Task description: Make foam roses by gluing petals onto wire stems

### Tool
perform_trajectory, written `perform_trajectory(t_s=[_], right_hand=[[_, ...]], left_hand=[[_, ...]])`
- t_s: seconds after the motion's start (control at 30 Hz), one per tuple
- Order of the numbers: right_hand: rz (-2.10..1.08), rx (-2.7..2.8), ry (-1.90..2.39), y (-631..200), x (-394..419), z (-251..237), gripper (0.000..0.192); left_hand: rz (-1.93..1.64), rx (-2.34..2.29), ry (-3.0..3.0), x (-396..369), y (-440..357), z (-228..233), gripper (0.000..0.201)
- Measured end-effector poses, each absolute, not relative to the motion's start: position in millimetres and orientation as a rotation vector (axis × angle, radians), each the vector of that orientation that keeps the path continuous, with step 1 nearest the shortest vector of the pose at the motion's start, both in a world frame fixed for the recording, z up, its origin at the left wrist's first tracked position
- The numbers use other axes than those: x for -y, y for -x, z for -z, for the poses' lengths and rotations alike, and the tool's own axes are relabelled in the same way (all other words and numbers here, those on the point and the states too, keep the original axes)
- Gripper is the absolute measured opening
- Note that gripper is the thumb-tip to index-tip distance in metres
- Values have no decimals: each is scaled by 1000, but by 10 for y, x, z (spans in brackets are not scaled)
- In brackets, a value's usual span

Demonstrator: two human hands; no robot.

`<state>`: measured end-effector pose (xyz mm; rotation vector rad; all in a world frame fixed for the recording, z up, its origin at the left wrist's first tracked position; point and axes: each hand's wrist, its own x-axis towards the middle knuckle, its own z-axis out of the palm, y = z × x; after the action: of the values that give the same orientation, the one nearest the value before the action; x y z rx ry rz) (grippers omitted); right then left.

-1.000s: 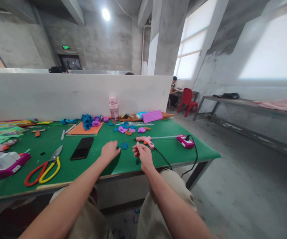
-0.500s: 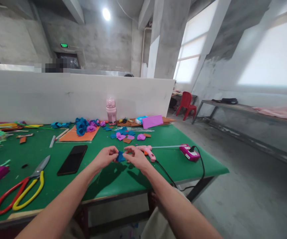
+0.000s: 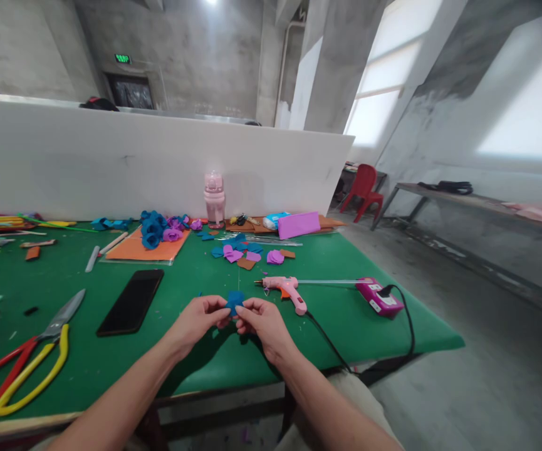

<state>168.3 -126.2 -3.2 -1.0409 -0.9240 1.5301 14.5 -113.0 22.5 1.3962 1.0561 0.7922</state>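
**Blue foam piece held between both hands at centre of frame**

The blue foam piece [image 3: 235, 300] sits just below the middle of the frame, raised slightly above the green table [image 3: 336, 263]. The left hand [image 3: 195, 319] has thumb and forefinger pinched on its left edge, remaining fingers curled in. The right hand [image 3: 264, 322] pinches the right edge in the same manner, so the two hands meet at the piece, fingertips nearly touching.

Just right of the hands lies a pink hot glue gun [image 3: 287, 288], nozzle pointing left, its black cord running off the table's near edge. A magenta power adapter [image 3: 378, 296] lies further right. A black phone [image 3: 131, 302] lies left of the hands, and red-and-yellow-handled shears [image 3: 26, 360] occupy the lower left. Loose blue, purple and brown foam cut-outs [image 3: 247, 254] are scattered behind the glue gun. Finished blue and purple foam roses [image 3: 158, 227] rest on an orange sheet [image 3: 134, 249], centre left. A pink bottle [image 3: 214, 200] stands against the white partition [image 3: 111, 163].
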Motion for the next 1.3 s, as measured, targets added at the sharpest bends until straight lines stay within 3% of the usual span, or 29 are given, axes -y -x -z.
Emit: perform_trajectory(t_s=[0.3,0.47,0.7,0.97,1.13,1.3], right_hand=[[-1241,1298,1133,-1771,1294,10,20],[-1509,901,1036,-1777,1299,-2,26],[-1744,648,898,-1794,1345,10,27],[-1733,725,882,-1740,1388,3,27],[-1658,795,926,-1734,1399,6,25],[-1560,984,990,-1712,1419,20,23]], left_hand=[[-721,-1144,-1604,1160,-174,-250,21],[-980,-1119,-1390,1165,-142,-391,19],[-878,-1057,-1283,1260,-186,-412,23],[-852,-985,-1229,1351,-275,-395,18],[-825,-1048,-1174,1320,-224,-423,29],[-816,-1079,-1239,1297,-194,-399,23]])
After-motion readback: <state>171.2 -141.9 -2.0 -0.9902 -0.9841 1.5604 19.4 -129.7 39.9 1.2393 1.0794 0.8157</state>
